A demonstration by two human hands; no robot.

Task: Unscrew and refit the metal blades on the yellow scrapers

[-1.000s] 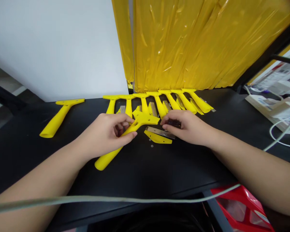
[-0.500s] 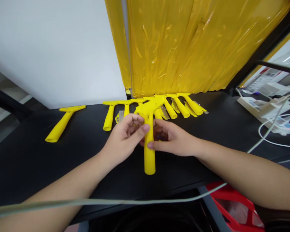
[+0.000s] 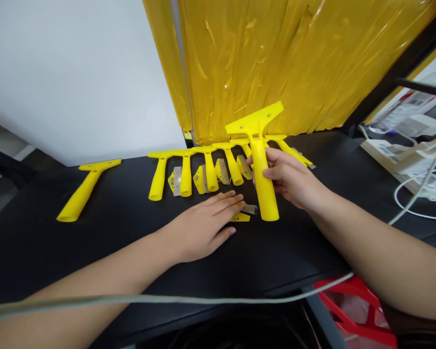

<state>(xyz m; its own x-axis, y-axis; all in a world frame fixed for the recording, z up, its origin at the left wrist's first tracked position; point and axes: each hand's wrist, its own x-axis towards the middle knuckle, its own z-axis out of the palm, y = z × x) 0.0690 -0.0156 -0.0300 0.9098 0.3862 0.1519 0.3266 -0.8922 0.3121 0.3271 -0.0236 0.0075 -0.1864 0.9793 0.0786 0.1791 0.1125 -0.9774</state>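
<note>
My right hand [image 3: 292, 175] is closed around a yellow scraper handle [image 3: 263, 179], raised off the surface with its wide head up and tilted. My left hand [image 3: 207, 225] lies flat with its fingers stretched out. It partly covers a yellow plate [image 3: 241, 217] and a metal blade [image 3: 250, 209]. Whether it presses on them I cannot tell. Behind the hands stands a row of yellow scraper handles [image 3: 186, 177], with yellow plates and metal blades [image 3: 178, 181] between them. One more scraper handle [image 3: 82, 194] lies apart at the left.
The black shelf [image 3: 123, 252] is backed by a white panel [image 3: 83, 77] and yellow wrapped material [image 3: 240, 63]. White devices with cords [image 3: 403, 165] sit at the right. A pale cable [image 3: 189, 301] crosses in front of my forearms. A red object [image 3: 359, 310] is below the shelf edge.
My left hand has let go of the scraper handle and moved down onto the shelf by the plate and blade. My right hand has carried the handle up and to the right.
</note>
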